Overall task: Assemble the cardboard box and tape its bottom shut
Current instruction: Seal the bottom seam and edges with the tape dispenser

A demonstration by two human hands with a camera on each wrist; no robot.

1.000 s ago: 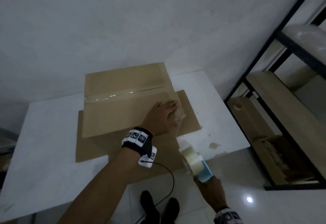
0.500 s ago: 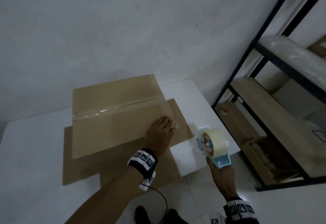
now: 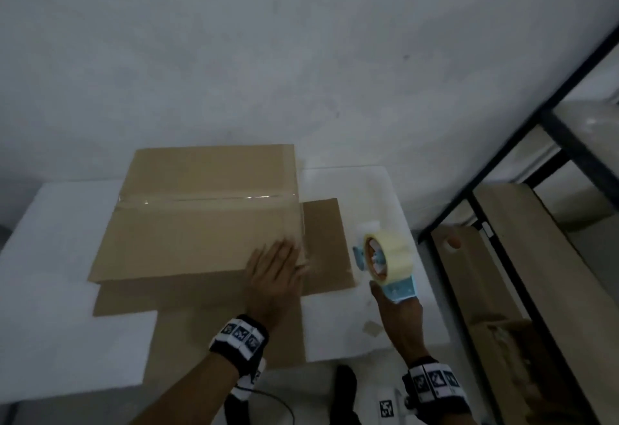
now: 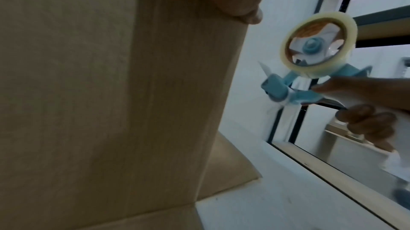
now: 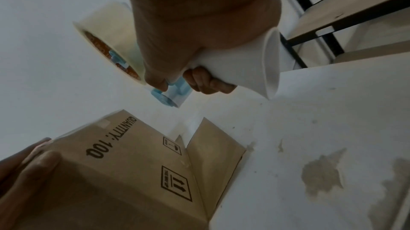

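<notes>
A brown cardboard box [image 3: 201, 223] stands upside down on the white table [image 3: 50, 257], a strip of clear tape [image 3: 207, 198] running along its bottom seam. My left hand [image 3: 274, 274] lies flat, fingers straight, on the box's near right corner. To the right of the box, above the table, my right hand [image 3: 398, 310] grips the handle of a blue tape dispenser [image 3: 385, 257] carrying a clear roll. In the right wrist view the box side [image 5: 133, 172] reads "QUANTITY: 100". In the left wrist view the dispenser [image 4: 321, 58] hangs beside the box wall [image 4: 111, 93].
The box's open flaps [image 3: 325, 244] lie spread on the table around its base. A black metal shelf rack [image 3: 502, 190] with wooden boards stands close on the right. A grey wall rises behind the table. The table surface [image 5: 321, 177] has stains near its right edge.
My right hand has lifted the tape dispenser from below the table edge up to the box's right side. The left hand stays on the box corner. The view has shifted.
</notes>
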